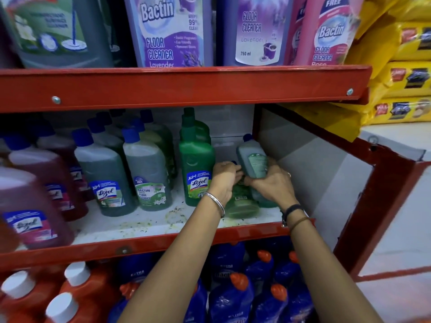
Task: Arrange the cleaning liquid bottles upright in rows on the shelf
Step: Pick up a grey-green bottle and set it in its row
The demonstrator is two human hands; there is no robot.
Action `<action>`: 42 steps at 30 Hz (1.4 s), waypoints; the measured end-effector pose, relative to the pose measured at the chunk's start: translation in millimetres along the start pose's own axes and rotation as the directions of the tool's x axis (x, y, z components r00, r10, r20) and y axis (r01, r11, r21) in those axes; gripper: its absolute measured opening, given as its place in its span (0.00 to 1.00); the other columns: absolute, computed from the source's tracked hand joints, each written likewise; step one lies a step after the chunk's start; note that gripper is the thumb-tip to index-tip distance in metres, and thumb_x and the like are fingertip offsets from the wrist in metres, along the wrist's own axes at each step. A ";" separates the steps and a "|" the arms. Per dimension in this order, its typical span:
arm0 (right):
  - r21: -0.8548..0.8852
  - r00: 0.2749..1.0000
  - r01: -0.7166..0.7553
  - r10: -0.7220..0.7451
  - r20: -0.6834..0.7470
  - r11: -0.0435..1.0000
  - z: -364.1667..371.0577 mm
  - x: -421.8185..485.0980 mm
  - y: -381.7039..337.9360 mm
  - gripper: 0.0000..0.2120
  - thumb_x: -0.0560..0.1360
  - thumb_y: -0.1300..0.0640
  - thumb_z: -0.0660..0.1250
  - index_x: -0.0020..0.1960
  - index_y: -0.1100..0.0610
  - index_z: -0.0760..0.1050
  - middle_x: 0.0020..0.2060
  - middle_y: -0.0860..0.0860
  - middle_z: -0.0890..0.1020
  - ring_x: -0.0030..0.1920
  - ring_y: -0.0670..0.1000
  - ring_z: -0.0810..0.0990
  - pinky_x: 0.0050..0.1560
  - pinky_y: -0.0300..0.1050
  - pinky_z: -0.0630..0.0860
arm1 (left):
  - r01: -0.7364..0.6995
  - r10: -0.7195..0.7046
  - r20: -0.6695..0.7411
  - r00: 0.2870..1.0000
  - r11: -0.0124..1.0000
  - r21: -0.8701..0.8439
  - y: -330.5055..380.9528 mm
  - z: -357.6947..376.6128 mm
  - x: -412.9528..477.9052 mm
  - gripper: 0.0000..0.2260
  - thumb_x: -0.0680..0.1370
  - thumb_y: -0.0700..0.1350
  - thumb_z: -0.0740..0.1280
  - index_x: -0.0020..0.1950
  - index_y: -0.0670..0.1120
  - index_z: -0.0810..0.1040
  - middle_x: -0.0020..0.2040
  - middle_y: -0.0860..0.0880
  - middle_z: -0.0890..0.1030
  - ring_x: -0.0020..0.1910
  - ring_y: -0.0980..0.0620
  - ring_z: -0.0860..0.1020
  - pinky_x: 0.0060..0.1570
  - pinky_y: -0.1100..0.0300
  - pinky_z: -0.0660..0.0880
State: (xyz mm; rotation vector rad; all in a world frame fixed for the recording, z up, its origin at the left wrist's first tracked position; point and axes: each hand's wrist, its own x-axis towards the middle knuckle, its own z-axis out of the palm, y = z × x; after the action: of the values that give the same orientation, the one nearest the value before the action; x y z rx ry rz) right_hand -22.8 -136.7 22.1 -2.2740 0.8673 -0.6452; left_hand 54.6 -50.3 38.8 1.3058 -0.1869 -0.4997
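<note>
On the middle shelf (pixel 140 223), my right hand (pixel 271 184) grips a grey-green bottle with a blue cap (pixel 253 159), tilted with its back label toward me. My left hand (pixel 225 177) is closed on the top of a light green bottle (pixel 242 203) that lies below both hands at the shelf's right end. Whether it lies flat or leans I cannot tell. A tall green Lizol bottle (pixel 197 164) stands upright just left of my hands. Further left, grey-green bottles (pixel 147 169) and red Lizol bottles (pixel 46 176) stand in rows.
The red shelf frame (pixel 182 87) runs above, carrying large Bactin floor cleaner bottles (pixel 168 31). The shelf's right wall (pixel 303 159) is close to my right hand. Below stand blue bottles with orange caps (pixel 233 297) and orange bottles with white caps (pixel 74 285). Yellow packets (pixel 405 66) are stacked at right.
</note>
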 end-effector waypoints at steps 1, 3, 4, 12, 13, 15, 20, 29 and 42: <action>0.034 0.999 -0.002 0.003 -0.039 0.999 -3.6 -5.1 1.6 0.42 0.52 0.36 0.69 0.62 0.54 0.67 0.54 0.59 0.79 0.55 0.62 0.77 0.54 0.54 0.77 | -0.012 0.013 0.022 1.000 1.000 -0.027 1.0 -1.1 -4.2 0.08 0.79 0.35 0.54 0.46 0.41 0.71 0.39 0.46 0.77 0.36 0.51 0.76 0.40 0.62 0.75; 0.057 0.996 0.008 -0.002 -0.094 0.998 -9.7 -20.6 5.0 0.42 0.53 0.38 0.70 0.63 0.55 0.66 0.54 0.59 0.78 0.55 0.62 0.77 0.54 0.53 0.77 | -0.037 0.041 0.096 0.995 0.998 -0.045 0.7 -3.6 -16.9 0.07 0.79 0.37 0.58 0.53 0.37 0.74 0.41 0.45 0.78 0.39 0.50 0.77 0.43 0.62 0.75; 0.064 0.993 0.020 -0.013 -0.114 0.998 -10.8 -29.6 7.1 0.43 0.55 0.41 0.72 0.66 0.55 0.65 0.56 0.60 0.77 0.57 0.62 0.75 0.56 0.53 0.75 | -0.039 0.043 0.148 0.988 0.999 -0.030 -1.1 -4.4 -24.9 0.10 0.79 0.39 0.60 0.58 0.36 0.73 0.45 0.44 0.79 0.42 0.49 0.78 0.45 0.62 0.76; 0.106 0.952 0.163 -0.129 -0.276 0.981 15.3 -119.9 12.3 0.48 0.55 0.43 0.71 0.71 0.57 0.58 0.64 0.58 0.70 0.63 0.59 0.69 0.65 0.57 0.68 | -0.149 0.114 0.250 0.961 0.981 0.124 -28.3 -33.9 -84.9 0.11 0.75 0.39 0.67 0.55 0.37 0.74 0.54 0.38 0.81 0.43 0.49 0.80 0.41 0.62 0.79; 0.104 0.942 0.187 -0.148 -0.301 0.977 20.3 -131.6 7.2 0.48 0.55 0.43 0.71 0.70 0.58 0.58 0.64 0.58 0.71 0.63 0.59 0.69 0.65 0.56 0.68 | -0.160 0.130 0.246 0.960 0.982 0.104 -31.1 -42.8 -92.7 0.13 0.74 0.39 0.68 0.57 0.38 0.72 0.54 0.39 0.80 0.44 0.49 0.80 0.40 0.63 0.79; 0.115 0.927 0.222 -0.173 -0.332 0.968 31.7 -151.0 -4.7 0.49 0.56 0.43 0.73 0.71 0.59 0.58 0.63 0.58 0.70 0.63 0.58 0.68 0.64 0.56 0.67 | -0.185 0.174 0.235 0.956 0.982 0.027 -32.7 -60.0 -107.8 0.17 0.72 0.37 0.70 0.58 0.39 0.69 0.56 0.39 0.79 0.46 0.49 0.80 0.42 0.63 0.79; 0.142 0.886 0.344 -0.270 -0.377 0.928 62.3 -179.2 -51.1 0.49 0.60 0.44 0.75 0.72 0.60 0.55 0.65 0.59 0.68 0.65 0.58 0.66 0.66 0.57 0.65 | -0.310 0.316 0.192 0.929 0.949 -0.058 -21.0 -121.3 -129.3 0.18 0.71 0.33 0.69 0.56 0.43 0.69 0.55 0.42 0.79 0.47 0.53 0.80 0.40 0.66 0.79; 0.291 0.875 0.480 -0.429 -0.224 0.827 113.6 -194.2 -155.8 0.47 0.61 0.43 0.72 0.72 0.58 0.55 0.64 0.55 0.65 0.64 0.55 0.69 0.63 0.52 0.72 | -0.525 0.527 0.061 0.848 0.850 -0.047 20.4 -237.7 -135.5 0.19 0.73 0.30 0.65 0.57 0.49 0.67 0.51 0.52 0.78 0.49 0.55 0.78 0.52 0.55 0.78; 0.332 0.889 0.458 -0.427 -0.166 0.824 171.0 -173.3 -203.9 0.38 0.66 0.56 0.75 0.69 0.60 0.59 0.63 0.56 0.66 0.60 0.46 0.65 0.57 0.32 0.62 | -0.505 0.506 0.025 0.862 0.862 -0.032 34.3 -298.3 -97.3 0.24 0.76 0.31 0.61 0.69 0.44 0.61 0.61 0.47 0.75 0.55 0.55 0.76 0.48 0.64 0.80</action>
State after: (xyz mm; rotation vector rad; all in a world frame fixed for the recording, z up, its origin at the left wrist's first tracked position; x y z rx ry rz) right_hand 52.3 171.5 6.0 -2.1175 0.2077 -1.0225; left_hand 98.7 260.6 6.5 1.1650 -0.5355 -0.0709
